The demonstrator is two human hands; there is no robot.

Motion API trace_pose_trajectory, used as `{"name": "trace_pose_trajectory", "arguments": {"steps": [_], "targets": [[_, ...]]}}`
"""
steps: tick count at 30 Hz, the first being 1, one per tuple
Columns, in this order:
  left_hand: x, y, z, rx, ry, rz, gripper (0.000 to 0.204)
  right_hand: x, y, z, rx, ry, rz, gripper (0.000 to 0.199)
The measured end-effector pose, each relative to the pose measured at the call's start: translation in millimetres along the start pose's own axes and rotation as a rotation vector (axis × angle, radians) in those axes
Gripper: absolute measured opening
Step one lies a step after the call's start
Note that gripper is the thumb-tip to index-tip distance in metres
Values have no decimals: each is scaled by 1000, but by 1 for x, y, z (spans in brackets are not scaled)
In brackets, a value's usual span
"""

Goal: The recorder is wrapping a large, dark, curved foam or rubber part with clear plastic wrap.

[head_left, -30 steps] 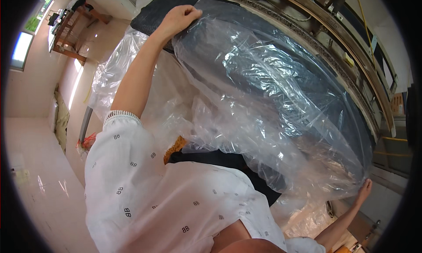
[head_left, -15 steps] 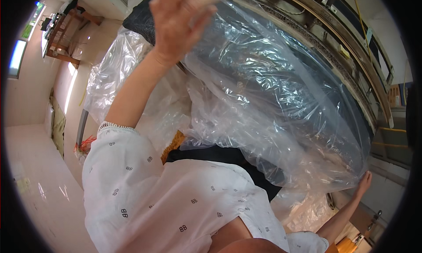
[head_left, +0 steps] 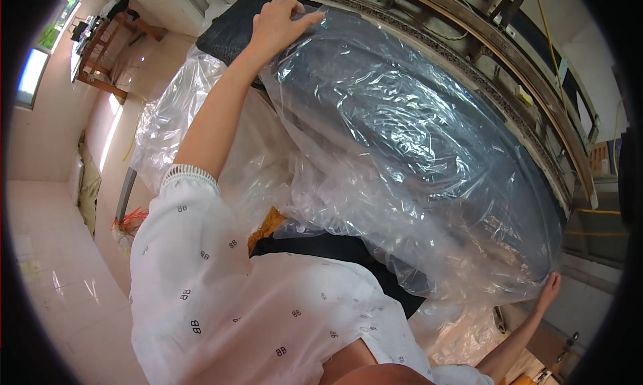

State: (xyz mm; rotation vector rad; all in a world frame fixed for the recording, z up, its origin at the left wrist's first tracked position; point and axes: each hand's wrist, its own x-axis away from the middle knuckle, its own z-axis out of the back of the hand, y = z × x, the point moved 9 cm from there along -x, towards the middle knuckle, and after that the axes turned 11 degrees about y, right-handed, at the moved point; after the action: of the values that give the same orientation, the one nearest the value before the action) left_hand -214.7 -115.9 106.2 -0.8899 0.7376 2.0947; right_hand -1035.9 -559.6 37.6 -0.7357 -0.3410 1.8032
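Observation:
A large dark cushion-like slab [head_left: 228, 33] lies on a long work surface, mostly covered by a clear plastic cover [head_left: 402, 157]. My left hand [head_left: 278, 20] rests on the far upper end, fingers closed on the plastic's edge where it meets the bare dark fabric. At the near lower end, my right hand [head_left: 549, 288] pinches the plastic's edge. Both arms are stretched wide apart. My white patterned sleeve [head_left: 201, 264] fills the lower middle.
More crumpled clear plastic [head_left: 167, 124] hangs off the left side. A metal-framed rail [head_left: 509, 97] with cables runs along the far side. A tiled floor [head_left: 53, 264], a window [head_left: 30, 77] and wooden furniture [head_left: 100, 50] lie at left.
My left hand lifted off the upper end, rose toward the camera, then came back down onto the plastic's edge. The right hand stayed at the lower end.

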Motion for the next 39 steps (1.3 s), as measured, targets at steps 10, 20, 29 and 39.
{"name": "trace_pose_trajectory", "arguments": {"steps": [10,20,29,39], "targets": [[6,-44,-89,323,-411,470,45,7,-1,1,-18,-5,6,21],[19,-59,-49,223,-161,379,26,25,-35,-10,-188,-33,-105,19],[6,-76,-61,56,-188,360,30,22,-66,-15,-319,-14,-168,17],[1,-78,-77,133,-251,326,27,24,-53,-15,-300,7,-207,18]]}}
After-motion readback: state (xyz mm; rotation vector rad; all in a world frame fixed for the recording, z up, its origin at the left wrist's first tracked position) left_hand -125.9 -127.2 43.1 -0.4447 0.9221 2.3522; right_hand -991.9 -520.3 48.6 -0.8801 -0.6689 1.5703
